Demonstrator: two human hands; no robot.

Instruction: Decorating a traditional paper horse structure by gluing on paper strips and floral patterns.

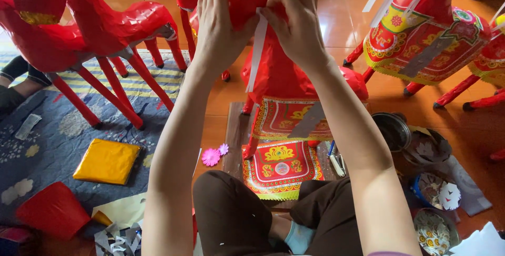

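A red paper horse figure (279,72) stands on the floor right in front of me, with a patterned red and yellow saddle cloth (284,116) on its side. My left hand (221,22) lies flat against the figure's upper body. My right hand (297,22) pinches the top end of a narrow white paper strip (256,56) against the figure; the strip hangs down between my hands. A second decorated sheet (281,169) lies on the floor below the figure, near my knees.
Another red paper horse (100,30) stands at the left over a blue patterned mat (58,130). A decorated horse (426,35) stands at the right. Gold paper (107,161), red paper (52,211), paper flowers (211,156) and bowls of cut-outs (434,187) lie about.
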